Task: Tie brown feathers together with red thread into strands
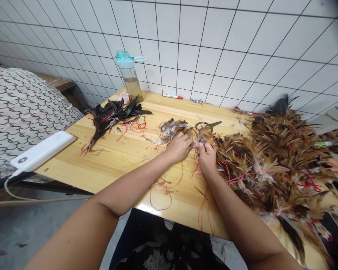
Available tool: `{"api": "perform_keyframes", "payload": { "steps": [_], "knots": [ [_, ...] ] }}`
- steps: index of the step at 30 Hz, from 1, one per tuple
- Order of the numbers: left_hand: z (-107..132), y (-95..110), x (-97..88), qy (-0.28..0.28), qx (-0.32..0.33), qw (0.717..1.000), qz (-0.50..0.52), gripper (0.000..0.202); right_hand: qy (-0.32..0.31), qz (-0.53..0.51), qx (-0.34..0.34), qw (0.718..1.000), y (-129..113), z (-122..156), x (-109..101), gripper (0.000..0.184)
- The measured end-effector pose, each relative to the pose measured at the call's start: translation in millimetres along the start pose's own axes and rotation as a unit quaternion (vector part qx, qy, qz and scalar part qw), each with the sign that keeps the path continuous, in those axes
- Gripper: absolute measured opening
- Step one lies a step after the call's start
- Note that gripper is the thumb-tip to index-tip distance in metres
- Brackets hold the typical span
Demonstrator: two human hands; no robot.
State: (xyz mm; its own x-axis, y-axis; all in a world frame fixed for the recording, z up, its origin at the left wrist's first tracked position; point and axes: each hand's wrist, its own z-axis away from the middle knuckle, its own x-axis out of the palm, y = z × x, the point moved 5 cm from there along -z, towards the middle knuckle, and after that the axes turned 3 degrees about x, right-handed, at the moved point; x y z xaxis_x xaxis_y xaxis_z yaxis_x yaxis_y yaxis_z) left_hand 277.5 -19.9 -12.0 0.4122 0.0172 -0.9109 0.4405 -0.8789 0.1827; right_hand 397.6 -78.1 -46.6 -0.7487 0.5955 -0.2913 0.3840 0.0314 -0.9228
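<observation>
My left hand (180, 147) is closed in a pinch at the edge of a small heap of brown and grey feathers (173, 128). What its fingertips hold is hidden. Close beside it, my right hand (207, 156) pinches a small brown feather tuft (206, 133) between thumb and fingers. Loose red threads (196, 159) hang around both hands and trail toward the table's front edge. Just behind the tuft lies a pair of dark scissors (215, 123), its handles partly covered by feathers.
A large pile of brown feather bunches (284, 142) covers the right side of the wooden table (115, 168). Black feathers (104, 122) lie at the left. A water bottle (132, 80) and a red-and-white marker (172, 96) are by the tiled wall. A white power bank (43, 152) rests at the left edge.
</observation>
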Motion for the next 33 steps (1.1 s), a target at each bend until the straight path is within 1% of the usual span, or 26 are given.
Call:
{"api": "perform_keyframes", "payload": {
  "steps": [3,6,10,13,16,19,21,24,27,29,31,32,33],
  "knots": [
    [2,-2,-7.5,0.013,-0.004,1.0,0.026,0.019,0.016,0.024,0.006,1.0,0,-1,-4,0.031],
    [6,-3,-16.2,-0.005,-0.008,0.999,0.033,0.017,0.02,0.071,-0.027,0.997,-3,-1,-6,0.03],
    [9,-1,-23.8,-0.03,0.02,0.999,-0.02,0.02,0.024,0.149,-0.085,0.985,-11,2,-7,0.032],
    [10,1,-26.8,-0.024,0.049,0.996,-0.07,0.021,0.027,0.218,-0.118,0.968,-18,5,-6,0.032],
    [10,4,-28.5,-0.016,0.063,0.994,-0.093,0.023,0.015,0.272,-0.129,0.954,-22,7,-5,0.03],
    [10,6,-29.7,-0.011,0.066,0.993,-0.101,0.023,-0.019,0.289,-0.129,0.948,-21,8,-1,0.029],
    [9,8,-29.9,-0.008,0.063,0.992,-0.106,0.022,-0.045,0.278,-0.13,0.951,-20,7,3,0.028],
    [9,10,-30.1,-0.001,0.058,0.993,-0.104,0.022,-0.079,0.236,-0.13,0.96,-17,6,7,0.027],
    [9,7,-33.7,0.023,0.042,0.997,-0.068,0.023,-0.091,0.172,-0.1,0.976,-13,2,8,0.026],
    [9,-1,-38.6,0.059,0.02,0.997,-0.038,0.024,-0.077,0.109,-0.055,0.99,-7,-1,5,0.022],
    [7,-13,-41.5,0.09,0.003,0.996,-0.024,0.025,-0.043,0.042,-0.003,0.998,-2,-3,0,0.024],
    [6,-18,-41.2,0.094,0.003,0.995,-0.025,0.026,-0.025,0.01,0.021,0.999,1,-4,-2,0.028],
    [4,-22,-39.0,0.087,0.014,0.996,-0.028,0.028,-0.009,-0.02,0.041,0.999,3,-5,-4,0.031]
  ]
}}
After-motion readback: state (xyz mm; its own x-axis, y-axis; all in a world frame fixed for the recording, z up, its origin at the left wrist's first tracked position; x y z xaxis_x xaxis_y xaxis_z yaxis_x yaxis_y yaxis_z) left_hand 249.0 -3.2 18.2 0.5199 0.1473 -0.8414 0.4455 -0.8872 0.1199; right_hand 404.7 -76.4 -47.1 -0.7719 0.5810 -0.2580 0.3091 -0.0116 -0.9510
